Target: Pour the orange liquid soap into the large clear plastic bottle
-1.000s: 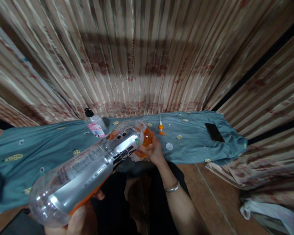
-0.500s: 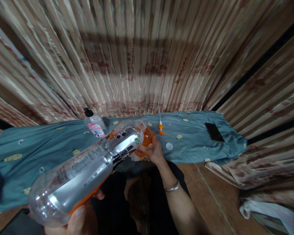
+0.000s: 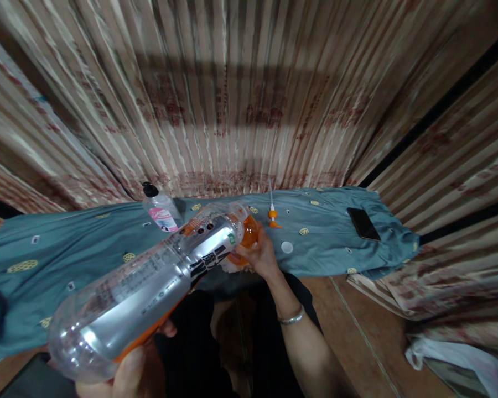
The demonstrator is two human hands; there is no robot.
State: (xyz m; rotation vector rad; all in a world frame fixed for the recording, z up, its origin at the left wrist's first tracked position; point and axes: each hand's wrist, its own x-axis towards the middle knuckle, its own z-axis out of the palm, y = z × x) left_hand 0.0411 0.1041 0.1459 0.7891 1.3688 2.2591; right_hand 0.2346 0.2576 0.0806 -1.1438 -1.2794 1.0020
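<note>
A large clear plastic bottle (image 3: 149, 287) with a silver and orange label lies tilted across the view, its neck up and to the right. My left hand (image 3: 126, 373) is closed around its lower end from beneath. My right hand (image 3: 259, 254) is wrapped round an orange see-through bottle (image 3: 249, 235), partly hidden behind the clear bottle's neck. The clear bottle's mouth is at the orange bottle's top; whether they touch I cannot tell. An orange pump head (image 3: 273, 215) with a pale tube lies beyond my right hand, and a small white round cap (image 3: 286, 247) lies to its right.
A pump bottle (image 3: 161, 213) with a pink label and black top stands at the back left of the teal cloth (image 3: 323, 249). A dark phone (image 3: 362, 223) lies on the right. Striped curtains (image 3: 240, 110) hang behind; a white plastic bag (image 3: 452, 354) is at lower right.
</note>
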